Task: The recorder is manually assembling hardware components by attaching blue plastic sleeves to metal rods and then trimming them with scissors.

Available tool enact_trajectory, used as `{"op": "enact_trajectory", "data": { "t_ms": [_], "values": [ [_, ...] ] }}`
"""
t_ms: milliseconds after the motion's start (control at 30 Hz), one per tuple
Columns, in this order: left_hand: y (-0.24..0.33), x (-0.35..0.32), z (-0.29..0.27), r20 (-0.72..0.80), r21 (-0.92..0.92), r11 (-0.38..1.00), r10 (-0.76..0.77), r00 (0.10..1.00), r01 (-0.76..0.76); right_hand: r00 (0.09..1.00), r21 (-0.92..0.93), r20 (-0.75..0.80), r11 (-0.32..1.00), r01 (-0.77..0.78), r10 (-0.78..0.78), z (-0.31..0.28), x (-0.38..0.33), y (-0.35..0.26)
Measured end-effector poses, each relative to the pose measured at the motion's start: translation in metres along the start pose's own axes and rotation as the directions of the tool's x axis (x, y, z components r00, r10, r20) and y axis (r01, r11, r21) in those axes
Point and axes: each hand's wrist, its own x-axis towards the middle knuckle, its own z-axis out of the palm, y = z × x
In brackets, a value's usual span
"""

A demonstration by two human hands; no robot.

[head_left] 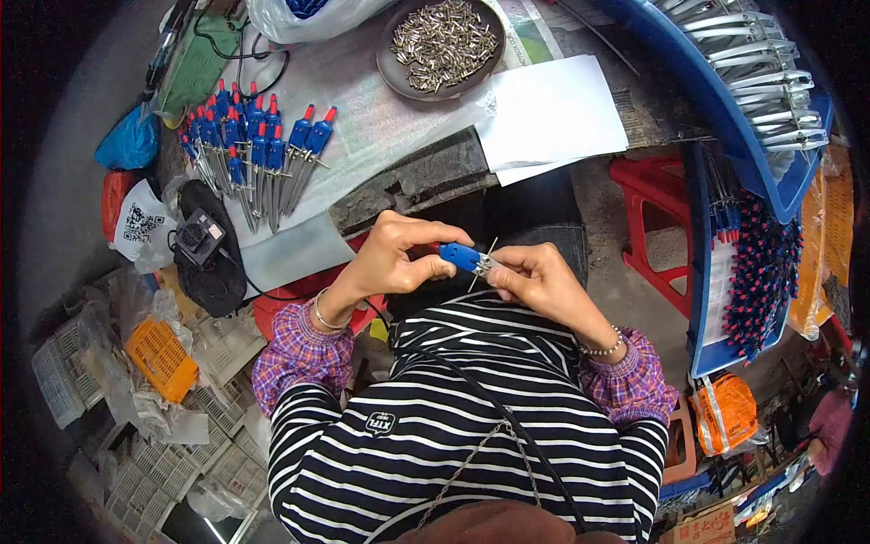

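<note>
In front of my body, my left hand pinches the red-tipped end of a small blue-handled metal tool between thumb and fingers. My right hand is closed on its metal end, which the fingers partly cover. A thin metal cross-piece sticks out on both sides of the tool. On the table beyond my left hand lies a fanned pile of similar blue-handled tools, with red tips and long metal shafts. A dark round bowl of small silvery metal pins sits further back.
White paper sheets overhang the table's near edge. Right of me are a red stool, a blue bin of white-and-metal parts, and a blue tray of blue-and-red tools. An orange basket and grey crates lie lower left.
</note>
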Motion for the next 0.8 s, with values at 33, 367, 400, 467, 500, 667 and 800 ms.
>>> {"op": "enact_trajectory", "data": {
  "t_ms": [33,367,400,467,500,667,800],
  "values": [
    [-0.0004,0.0003,-0.0001,0.002,0.007,1.000,0.022,1.000,-0.022,1.000,0.000,0.001,1.000,0.000,0.000,-0.0001,-0.0003,-0.0012],
    [0.0006,-0.0038,0.0033,-0.073,0.056,0.998,0.039,0.997,-0.035,0.999,0.056,-0.034,0.998,0.009,-0.007,0.0047,0.0009,0.0045],
    [0.0004,-0.0046,0.0039,-0.073,0.056,0.998,0.037,0.997,-0.033,0.999,0.060,-0.032,0.998,0.013,-0.011,0.0047,0.0011,0.0051],
    [-0.0004,-0.0059,0.0048,-0.100,0.053,0.998,0.032,0.995,-0.026,0.999,0.067,-0.033,0.997,0.024,-0.021,0.0050,0.0015,0.0039],
    [-0.0004,-0.0062,0.0048,-0.100,0.052,0.998,0.031,0.994,-0.026,0.999,0.073,-0.035,0.997,0.034,-0.032,0.0050,0.0017,0.0033],
    [-0.0025,-0.0075,0.0054,-0.115,0.063,0.998,0.027,0.993,-0.020,0.999,0.067,-0.039,0.997,0.025,-0.022,0.0049,0.0020,0.0020],
    [-0.0036,-0.0089,0.0071,-0.137,0.075,0.997,0.044,0.990,-0.034,0.999,0.055,-0.041,0.998,0.025,-0.022,0.0050,0.0030,-0.0004]
  ]
}}
